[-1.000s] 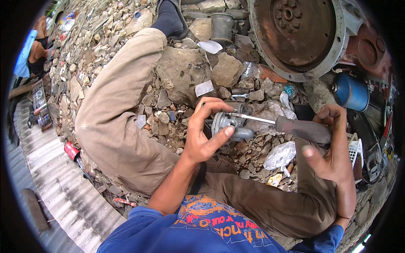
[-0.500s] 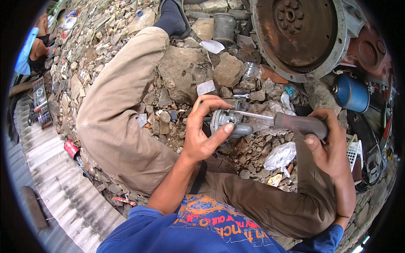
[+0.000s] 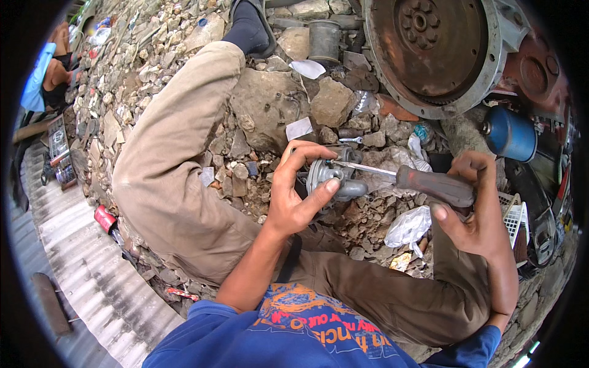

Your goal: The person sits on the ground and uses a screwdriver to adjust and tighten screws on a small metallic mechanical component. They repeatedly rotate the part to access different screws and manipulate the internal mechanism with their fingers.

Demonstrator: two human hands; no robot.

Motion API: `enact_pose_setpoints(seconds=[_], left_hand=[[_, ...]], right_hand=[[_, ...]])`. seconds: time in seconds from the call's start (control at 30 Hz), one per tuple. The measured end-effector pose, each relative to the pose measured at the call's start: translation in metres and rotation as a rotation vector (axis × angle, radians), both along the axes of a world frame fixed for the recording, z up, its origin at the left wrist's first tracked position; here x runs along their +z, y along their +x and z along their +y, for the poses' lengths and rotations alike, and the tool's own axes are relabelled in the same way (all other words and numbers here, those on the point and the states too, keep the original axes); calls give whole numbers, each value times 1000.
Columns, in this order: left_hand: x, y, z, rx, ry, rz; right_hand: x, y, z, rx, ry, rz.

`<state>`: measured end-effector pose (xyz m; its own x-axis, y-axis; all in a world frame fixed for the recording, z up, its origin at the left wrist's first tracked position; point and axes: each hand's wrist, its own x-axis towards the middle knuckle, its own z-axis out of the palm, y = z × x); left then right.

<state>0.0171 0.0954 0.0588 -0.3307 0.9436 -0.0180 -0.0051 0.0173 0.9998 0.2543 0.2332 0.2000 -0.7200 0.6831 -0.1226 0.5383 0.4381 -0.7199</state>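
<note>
My left hand [image 3: 297, 196] grips a grey cast-metal part [image 3: 343, 187] with rounded housings, its thumb pressed on the front and its fingers curled over the top. A screwdriver with a dark, worn handle [image 3: 429, 184] lies almost level, its shaft reaching left to a small fitting on top of the part, near my left fingertips. Around the handle's right end, my right hand [image 3: 475, 214] has curled fingers, with the thumb just below the handle. Both hands are above rubble between my bent legs. A small wrench [image 3: 350, 139] lies beyond the part.
A large rusty flywheel housing [image 3: 451, 73] fills the upper right, beside a blue canister [image 3: 510, 134]. A white plastic basket [image 3: 515, 221] sits at right, a crumpled plastic bag [image 3: 408, 227] below the screwdriver. Corrugated sheet [image 3: 86, 257] runs along the left. Another person's legs [image 3: 55, 73] show at far left.
My right hand's fingers and thumb have shifted around the screwdriver handle, the thumb moving up from lower down. The handle has moved slightly. My left hand and the metal part stay nearly still.
</note>
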Motion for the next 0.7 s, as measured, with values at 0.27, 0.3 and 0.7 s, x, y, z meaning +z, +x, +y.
enact_pose_setpoints(seconds=[0.27, 0.3, 0.7], left_hand=[[-2, -3, -1, -12, 38, -24], [-3, -4, -1, -12, 47, -49], [0, -6, -3, 0, 77, -38]], right_hand=[[10, 2, 7, -14, -160, -154], [7, 3, 5, 8, -99, -127], [2, 9, 6, -10, 4, -73]])
